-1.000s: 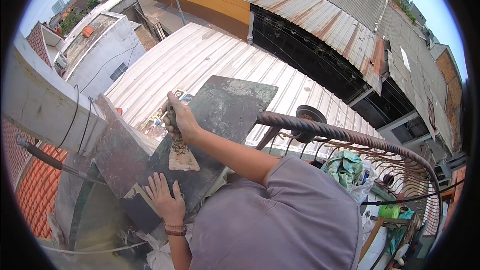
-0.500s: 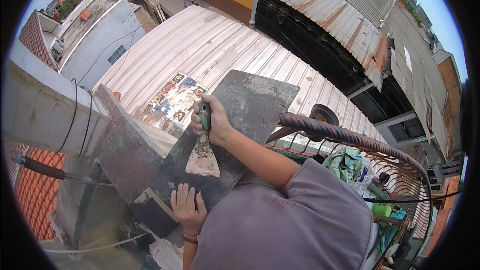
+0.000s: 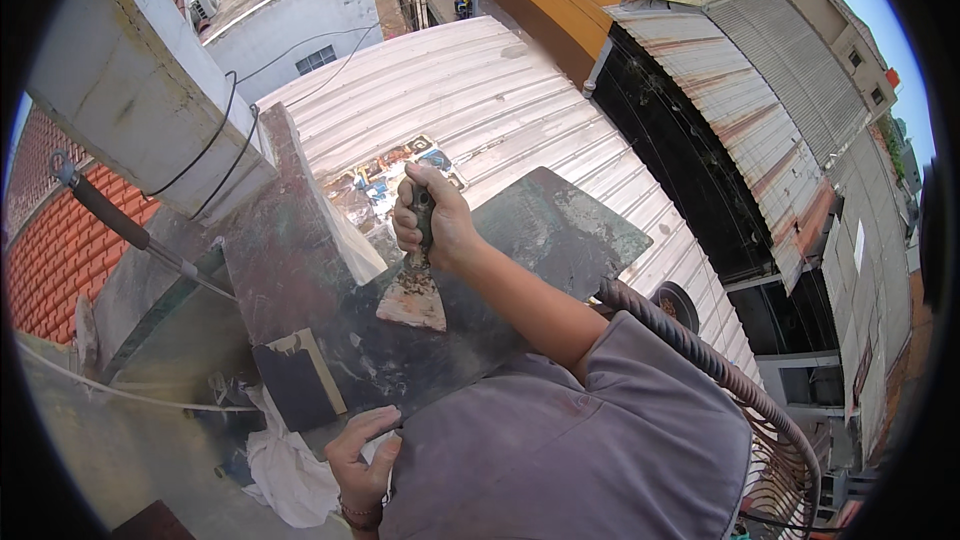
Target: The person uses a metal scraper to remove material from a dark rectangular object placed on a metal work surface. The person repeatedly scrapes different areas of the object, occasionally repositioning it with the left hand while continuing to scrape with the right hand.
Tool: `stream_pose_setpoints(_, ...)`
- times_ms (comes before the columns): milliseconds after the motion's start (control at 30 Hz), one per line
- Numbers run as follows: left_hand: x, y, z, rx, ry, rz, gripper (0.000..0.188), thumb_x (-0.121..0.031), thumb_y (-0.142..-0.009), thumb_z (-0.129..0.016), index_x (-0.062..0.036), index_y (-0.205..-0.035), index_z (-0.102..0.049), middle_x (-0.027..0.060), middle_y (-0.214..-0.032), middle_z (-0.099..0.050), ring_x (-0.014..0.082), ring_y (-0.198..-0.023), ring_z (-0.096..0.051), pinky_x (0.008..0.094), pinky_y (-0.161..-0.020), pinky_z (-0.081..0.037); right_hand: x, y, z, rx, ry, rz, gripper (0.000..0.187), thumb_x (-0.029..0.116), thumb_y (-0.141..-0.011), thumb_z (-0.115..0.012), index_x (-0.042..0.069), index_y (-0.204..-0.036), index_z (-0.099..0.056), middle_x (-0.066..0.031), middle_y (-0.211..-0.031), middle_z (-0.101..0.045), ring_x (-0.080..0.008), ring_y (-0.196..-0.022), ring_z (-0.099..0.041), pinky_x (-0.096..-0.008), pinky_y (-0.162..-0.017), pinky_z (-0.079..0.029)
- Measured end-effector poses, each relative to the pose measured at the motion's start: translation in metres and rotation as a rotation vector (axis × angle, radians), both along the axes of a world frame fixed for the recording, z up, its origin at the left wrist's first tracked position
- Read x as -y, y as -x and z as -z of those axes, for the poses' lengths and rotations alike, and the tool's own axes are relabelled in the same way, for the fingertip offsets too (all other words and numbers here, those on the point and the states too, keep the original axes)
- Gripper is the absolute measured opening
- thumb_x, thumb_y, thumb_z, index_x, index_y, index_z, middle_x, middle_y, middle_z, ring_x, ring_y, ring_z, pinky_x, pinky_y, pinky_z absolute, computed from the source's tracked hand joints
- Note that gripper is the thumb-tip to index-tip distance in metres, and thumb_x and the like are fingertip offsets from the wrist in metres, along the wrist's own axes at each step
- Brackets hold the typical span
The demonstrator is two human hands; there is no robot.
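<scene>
In my right hand (image 3: 440,225) I grip a putty knife (image 3: 413,302) by its worn green handle, fingers wrapped round it. Its wide blade, crusted with pale and brown residue, points down over a dark, scuffed slab (image 3: 560,230); whether it touches the surface I cannot tell. My left hand (image 3: 365,460) is held low beside the slab's near edge, close to my shirt, with fingers stretched and nothing in it. Just beyond the left hand lies a dark sheet with a beige strip along its edge (image 3: 300,380).
A white cloth (image 3: 290,470) hangs below the slab. To the right runs a twisted dark metal railing (image 3: 700,350), with a round dark pan (image 3: 675,305) behind it. A metal roof (image 3: 450,80) spreads beyond, and a pale wall post (image 3: 150,80) stands at left.
My left hand has drawn back off the slab toward my body. The right hand keeps its grip on the putty knife. The whole view has shifted, showing more of the left side.
</scene>
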State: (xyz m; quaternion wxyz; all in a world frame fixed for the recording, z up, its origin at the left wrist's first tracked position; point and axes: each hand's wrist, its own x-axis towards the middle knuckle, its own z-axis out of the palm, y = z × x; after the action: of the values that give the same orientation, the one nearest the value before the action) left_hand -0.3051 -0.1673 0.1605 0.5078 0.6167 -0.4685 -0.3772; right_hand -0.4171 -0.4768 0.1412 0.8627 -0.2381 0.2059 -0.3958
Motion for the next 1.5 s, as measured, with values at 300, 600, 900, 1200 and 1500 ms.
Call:
stream_pose_setpoints(300, -0.071, 0.068, 0.000, -0.206, 0.009, -0.128, 0.052, -0.046, -0.093, -0.064, 0.0035, -0.091, -0.079, 0.0195, -0.097, -0.078, 0.0386, -0.107, -0.072, 0.0479, -0.099, -0.048, -0.009, -0.031, -0.009, -0.207, 0.099, -0.271, 0.041, 0.048, -0.097, -0.060, 0.015, -0.076, -0.047, -0.0012, -0.057, -0.042, -0.0137, -0.046, -0.039, -0.0305, -0.044, -0.032)
stream_pose_setpoints(600, -0.082, 0.135, 0.004, -0.235, 0.013, -0.379, 0.049, -0.047, -0.093, -0.069, 0.0012, -0.095, -0.078, 0.0146, -0.090, -0.077, 0.0306, -0.097, -0.071, 0.0410, -0.088, -0.052, 0.007, -0.049, -0.015, -0.141, 0.281, -0.333, 0.040, 0.037, -0.097, -0.060, 0.017, -0.070, -0.039, 0.0007, -0.057, -0.036, -0.0126, -0.047, -0.035, -0.0301, -0.044, -0.029)
stream_pose_setpoints(900, -0.081, 0.134, 0.020, -0.090, -0.096, -0.548, 0.035, -0.032, -0.088, -0.077, 0.0030, -0.091, -0.074, 0.0143, -0.090, -0.073, 0.0276, -0.080, -0.069, 0.0381, -0.082, -0.052, -0.013, -0.089, -0.028, -0.169, 0.318, -0.439, 0.037, 0.028, -0.098, -0.060, 0.017, -0.071, -0.038, 0.0017, -0.057, -0.036, -0.0123, -0.046, -0.034, -0.0301, -0.044, -0.029)
stream_pose_setpoints(1200, -0.040, 0.033, 0.045, 0.739, -0.106, -0.944, 0.034, -0.029, -0.090, -0.077, -0.0005, -0.107, -0.071, 0.0176, -0.114, -0.068, 0.0342, -0.106, -0.065, 0.0423, -0.093, -0.049, 0.002, -0.108, -0.041, -0.035, 0.344, -0.497, 0.029, 0.022, -0.096, -0.061, 0.015, -0.075, -0.043, 0.0014, -0.058, -0.037, -0.0125, -0.048, -0.036, -0.0307, -0.046, -0.031)
stream_pose_setpoints(1500, -0.019, -0.048, 0.108, 1.053, -0.365, -1.057, 0.066, -0.044, -0.093, -0.072, -0.0037, -0.142, -0.055, 0.0211, -0.148, -0.052, 0.0384, -0.136, -0.049, 0.0490, -0.114, -0.034, -0.041, -0.105, -0.031, -0.213, 0.422, -0.581, 0.036, 0.025, -0.099, -0.061, 0.017, -0.072, -0.039, 0.0024, -0.056, -0.037, -0.0100, -0.044, -0.035, -0.0282, -0.041, -0.029)
